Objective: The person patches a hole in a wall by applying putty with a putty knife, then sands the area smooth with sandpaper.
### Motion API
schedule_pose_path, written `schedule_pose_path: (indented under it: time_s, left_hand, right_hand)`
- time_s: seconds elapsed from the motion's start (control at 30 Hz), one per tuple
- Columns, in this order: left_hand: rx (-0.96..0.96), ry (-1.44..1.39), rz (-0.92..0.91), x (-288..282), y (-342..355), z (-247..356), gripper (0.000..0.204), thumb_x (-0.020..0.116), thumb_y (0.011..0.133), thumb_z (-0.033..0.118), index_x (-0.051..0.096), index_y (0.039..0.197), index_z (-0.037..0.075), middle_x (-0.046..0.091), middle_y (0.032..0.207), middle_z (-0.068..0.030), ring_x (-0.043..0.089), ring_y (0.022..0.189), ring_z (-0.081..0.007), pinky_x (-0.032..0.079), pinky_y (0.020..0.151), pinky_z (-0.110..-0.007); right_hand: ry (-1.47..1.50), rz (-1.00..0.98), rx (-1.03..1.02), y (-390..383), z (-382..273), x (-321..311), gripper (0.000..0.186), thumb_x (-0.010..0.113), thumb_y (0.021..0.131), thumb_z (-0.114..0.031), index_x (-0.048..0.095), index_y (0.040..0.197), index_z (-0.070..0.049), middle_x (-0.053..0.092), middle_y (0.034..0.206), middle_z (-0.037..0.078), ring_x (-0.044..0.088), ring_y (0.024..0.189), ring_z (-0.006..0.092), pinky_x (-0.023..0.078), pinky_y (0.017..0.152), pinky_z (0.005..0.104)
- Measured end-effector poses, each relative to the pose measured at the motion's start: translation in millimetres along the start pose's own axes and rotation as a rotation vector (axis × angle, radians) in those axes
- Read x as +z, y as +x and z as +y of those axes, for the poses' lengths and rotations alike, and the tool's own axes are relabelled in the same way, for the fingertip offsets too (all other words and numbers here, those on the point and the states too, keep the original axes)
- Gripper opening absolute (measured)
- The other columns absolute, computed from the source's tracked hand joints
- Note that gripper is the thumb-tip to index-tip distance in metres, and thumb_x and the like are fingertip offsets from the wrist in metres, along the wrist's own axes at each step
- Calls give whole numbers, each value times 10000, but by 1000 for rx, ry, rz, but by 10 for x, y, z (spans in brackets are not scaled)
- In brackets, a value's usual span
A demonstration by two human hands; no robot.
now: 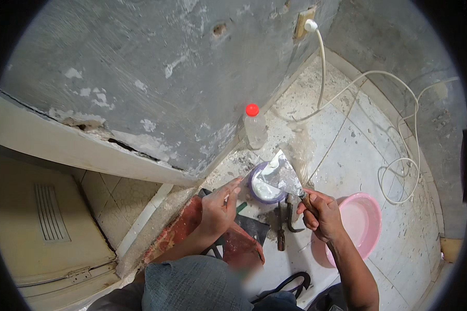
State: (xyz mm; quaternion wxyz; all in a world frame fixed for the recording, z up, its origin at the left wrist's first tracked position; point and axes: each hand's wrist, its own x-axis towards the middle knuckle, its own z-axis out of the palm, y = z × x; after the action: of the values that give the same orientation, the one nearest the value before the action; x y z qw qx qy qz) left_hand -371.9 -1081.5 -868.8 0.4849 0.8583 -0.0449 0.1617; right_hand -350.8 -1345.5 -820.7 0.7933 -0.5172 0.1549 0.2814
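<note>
My right hand (pixel 320 213) grips the dark handle of a putty knife, whose metal blade (pixel 288 176), smeared with white paste, is tilted over a purple tub (pixel 264 189) of white paste. My left hand (pixel 220 207) is closed just left of the tub, fingers raised toward its rim; what they hold, if anything, is unclear. Beneath that hand lie a red, worn object (pixel 249 238) and dark flat pieces. A screwdriver-like tool (pixel 281 241) and a curved dark tool (pixel 291 223) rest on the tiles between my hands.
A pink basin (pixel 363 228) sits right of my right hand. A red-capped bottle (pixel 254 129) stands against the patchy grey wall (pixel 140 62). A white cable (pixel 321 67) runs from a socket (pixel 302 26) and loops over the tiled floor. At left is a beige panel (pixel 21 207).
</note>
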Motion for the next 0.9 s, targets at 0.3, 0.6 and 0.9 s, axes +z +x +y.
schedule_pose_path:
  time_s: [0.3, 0.6, 0.9]
  left_hand:
    - [-696, -326, 21, -108, 28, 87, 279, 575, 949, 168, 660, 1095, -54, 696, 935, -78, 578, 837, -72, 470, 791, -242]
    - [-604, -338, -85, -250, 15, 60, 277, 553, 950, 165, 659, 1114, -31, 583, 703, 29, 481, 618, -45, 405, 565, -233]
    - [-367, -202, -100, -216, -119, -389, 234, 550, 947, 183, 681, 1004, -4, 469, 611, 67, 405, 527, -29, 331, 475, -223]
  right_hand:
    - [211, -75, -297, 37, -522, 876, 496, 473, 993, -236, 385, 1382, 59, 593, 869, 113, 404, 520, 79, 358, 491, 227]
    - [73, 66, -595, -107, -919, 1854, 482, 417, 1020, -211, 355, 1415, 58, 571, 921, 75, 436, 544, 61, 358, 481, 220]
    - [-751, 445, -886, -91, -929, 2525, 517, 438, 951, -148, 362, 1377, 133, 569, 937, 196, 601, 715, 255, 485, 686, 382]
